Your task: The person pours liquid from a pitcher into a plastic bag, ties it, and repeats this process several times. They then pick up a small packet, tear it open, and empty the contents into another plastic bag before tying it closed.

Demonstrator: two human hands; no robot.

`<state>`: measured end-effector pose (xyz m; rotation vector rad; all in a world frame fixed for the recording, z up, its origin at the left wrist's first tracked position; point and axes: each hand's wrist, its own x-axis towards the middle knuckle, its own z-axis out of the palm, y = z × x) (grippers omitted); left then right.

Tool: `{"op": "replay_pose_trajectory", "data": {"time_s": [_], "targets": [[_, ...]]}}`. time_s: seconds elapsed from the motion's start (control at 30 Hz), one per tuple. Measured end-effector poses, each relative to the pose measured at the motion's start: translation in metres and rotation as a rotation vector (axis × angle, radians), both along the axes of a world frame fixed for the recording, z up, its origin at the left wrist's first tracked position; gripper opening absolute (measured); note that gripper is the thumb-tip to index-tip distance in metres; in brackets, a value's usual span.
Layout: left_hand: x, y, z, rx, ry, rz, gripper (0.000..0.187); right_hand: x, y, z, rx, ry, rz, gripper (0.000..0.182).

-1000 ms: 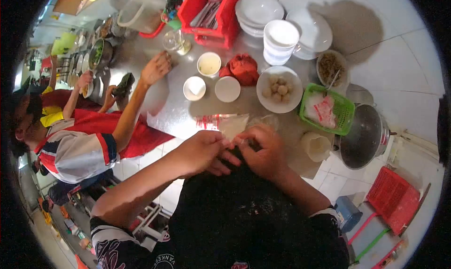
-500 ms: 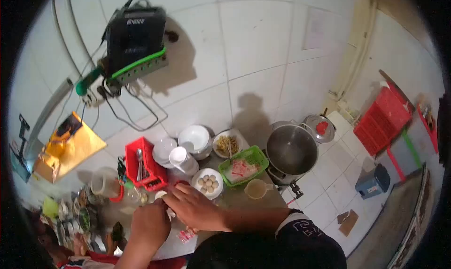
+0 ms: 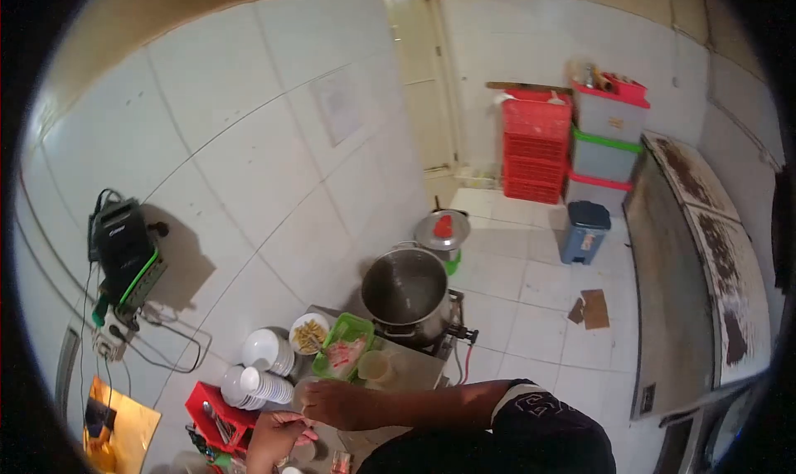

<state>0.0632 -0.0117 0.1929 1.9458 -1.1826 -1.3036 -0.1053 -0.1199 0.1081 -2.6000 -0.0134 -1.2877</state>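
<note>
My right hand (image 3: 336, 403) is closed, its fingers bent down over the near side of the counter. Just left of it and lower, my left hand (image 3: 275, 437) is closed too, with fingertips close to the right hand. Something small and pinkish shows between them, too blurred to name. A round pale bowl (image 3: 305, 451) lies just below the fingers. My right hand largely hides the plate behind it. A stack of white cups (image 3: 267, 385) and a red basket of cutlery (image 3: 217, 416) are beyond my left hand.
A green basket (image 3: 342, 345) holds a pink-and-white packet beside a beige cup (image 3: 375, 366). Behind are a bowl of yellowish food (image 3: 309, 333) and white bowls (image 3: 267, 351). A large pot (image 3: 406, 293) stands on a burner at the counter's right end. A lidded bin (image 3: 585, 234) is on the floor.
The view has swung right, so the pot, crates and bin appear further left. Both hands now appear lower in the view, still close together. The person at the lower left is out of view.
</note>
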Motion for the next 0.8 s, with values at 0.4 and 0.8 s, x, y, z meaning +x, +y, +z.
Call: {"op": "replay_pose_trajectory", "data": {"time_s": [0.4,0.8], "targets": [[-0.004,-0.008,-0.084,-0.042,0.278,0.042,0.016,-0.050,0.025,-0.036,0.295,0.159,-0.088,0.008],[-0.040,0.036,-0.087,-0.346,0.018,0.095,0.013,-0.034,0.045,-0.051,0.200,-0.010,-0.190,0.013]]}}
